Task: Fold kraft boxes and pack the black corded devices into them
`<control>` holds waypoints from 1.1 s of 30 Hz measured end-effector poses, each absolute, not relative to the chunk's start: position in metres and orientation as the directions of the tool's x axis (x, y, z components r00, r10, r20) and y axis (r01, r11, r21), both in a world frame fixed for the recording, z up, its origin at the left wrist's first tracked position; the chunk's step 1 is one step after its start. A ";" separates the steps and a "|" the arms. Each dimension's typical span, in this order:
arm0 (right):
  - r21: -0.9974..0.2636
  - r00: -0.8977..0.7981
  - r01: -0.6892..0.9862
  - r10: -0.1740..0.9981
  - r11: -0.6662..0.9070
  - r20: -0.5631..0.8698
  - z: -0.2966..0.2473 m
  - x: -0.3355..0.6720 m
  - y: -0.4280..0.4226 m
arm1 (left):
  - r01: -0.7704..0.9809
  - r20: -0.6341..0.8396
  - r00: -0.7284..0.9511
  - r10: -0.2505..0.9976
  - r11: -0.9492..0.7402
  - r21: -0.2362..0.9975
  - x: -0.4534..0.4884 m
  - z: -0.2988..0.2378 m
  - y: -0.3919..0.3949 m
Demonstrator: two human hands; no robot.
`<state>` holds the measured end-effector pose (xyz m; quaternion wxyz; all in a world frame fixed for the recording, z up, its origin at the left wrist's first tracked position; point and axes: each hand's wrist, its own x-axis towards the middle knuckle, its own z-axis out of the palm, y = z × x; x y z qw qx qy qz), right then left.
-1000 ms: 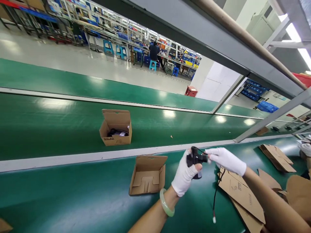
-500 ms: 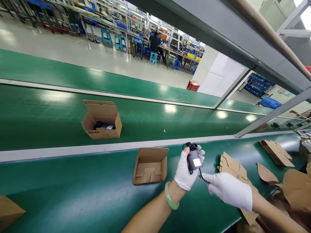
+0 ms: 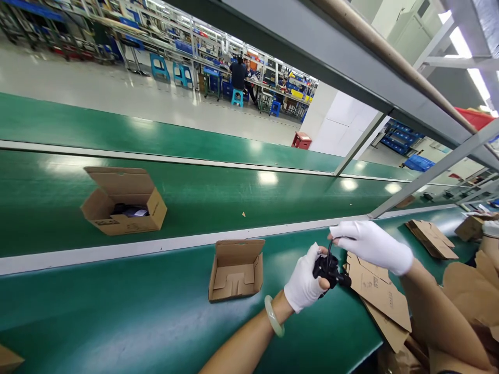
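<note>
In my left hand [image 3: 306,280], gloved in white with bare fingertips, is a black power adapter [image 3: 328,269], gripped from its left side. A thick black plug-like end sticks out to the right. My right hand [image 3: 362,245], gloved alike, is raised above it and pinches the adapter's black cord [image 3: 329,248] between thumb and fingers. To the left of my hands an open cardboard box [image 3: 236,283] stands on the green work surface, with only its folded flaps visible inside.
A second open box [image 3: 134,224] holding a black device sits on the green belt [image 3: 202,200] behind a white rail. Flattened cartons [image 3: 380,291] lie at the right, more cartons [image 3: 431,239] beyond. A metal post [image 3: 424,184] slants down; a co-worker's gloved hand [image 3: 491,228] is at the far right.
My left hand has turned the adapter over, so its white label no longer shows. My right hand has risen from below the adapter to above it. The belt box appears farther left.
</note>
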<state>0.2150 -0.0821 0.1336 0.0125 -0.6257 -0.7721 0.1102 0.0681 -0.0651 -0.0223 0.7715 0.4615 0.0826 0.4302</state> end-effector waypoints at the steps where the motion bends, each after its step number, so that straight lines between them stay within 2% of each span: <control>1: -0.273 -0.164 0.954 0.976 0.120 -0.143 0.124 0.221 -0.073 | -0.591 0.286 0.616 0.734 0.190 0.784 0.067 -0.021 -0.066; 3: -0.379 -0.104 0.925 0.973 0.018 -0.206 0.103 0.229 -0.064 | -0.601 0.294 0.564 0.772 0.140 0.787 0.064 -0.020 -0.063; 5: -0.339 -0.109 0.940 0.961 0.018 -0.252 0.083 0.229 -0.071 | -0.590 0.267 0.453 0.851 0.061 0.805 0.062 -0.019 -0.057; 8: -0.049 -0.174 0.985 0.944 0.167 -0.281 0.070 0.216 -0.101 | -0.542 0.218 0.290 0.932 -0.028 0.840 0.059 -0.020 -0.045; 10: 0.156 -0.245 0.944 0.933 0.292 -0.265 0.077 0.204 -0.125 | -0.506 0.205 0.254 0.945 -0.051 0.861 0.057 -0.022 -0.038; 12: 0.268 -0.339 0.881 0.916 0.389 -0.215 0.094 0.193 -0.142 | -0.452 0.204 0.285 0.937 -0.056 0.890 0.057 -0.025 -0.033; 14: 0.288 -0.433 0.843 0.891 0.454 -0.136 0.114 0.185 -0.147 | -0.405 0.215 0.368 0.905 -0.052 0.913 0.056 -0.026 -0.032; 16: 0.242 -0.498 0.837 0.866 0.492 -0.039 0.128 0.183 -0.137 | -0.379 0.241 0.475 0.846 -0.051 0.924 0.055 -0.025 -0.032; 18: 0.119 -0.529 0.845 0.847 0.521 0.054 0.134 0.188 -0.118 | -0.350 0.286 0.598 0.749 -0.077 0.934 0.053 -0.022 -0.033; 20: -0.104 -0.508 0.850 0.856 0.516 0.093 0.130 0.196 -0.096 | -0.361 0.351 0.693 0.629 -0.118 0.925 0.051 -0.018 -0.034; 22: -0.351 -0.446 0.826 0.892 0.441 0.069 0.119 0.203 -0.080 | -0.412 0.409 0.736 0.539 -0.123 0.903 0.050 -0.016 -0.035; 24: -0.509 -0.343 0.802 0.939 0.313 0.037 0.106 0.207 -0.072 | -0.464 0.420 0.733 0.535 -0.058 0.884 0.051 -0.015 -0.036; 28: -0.585 -0.130 0.800 0.990 0.133 0.047 0.082 0.207 -0.076 | -0.584 0.370 0.663 0.650 0.141 0.799 0.053 -0.017 -0.037; 30: -0.570 -0.074 0.814 0.994 0.107 0.081 0.074 0.206 -0.080 | -0.604 0.337 0.608 0.718 0.143 0.784 0.052 -0.017 -0.036; 33: -0.509 -0.058 0.848 0.981 0.146 0.185 0.072 0.203 -0.082 | -0.533 0.314 0.582 0.750 0.060 0.844 0.046 -0.017 -0.033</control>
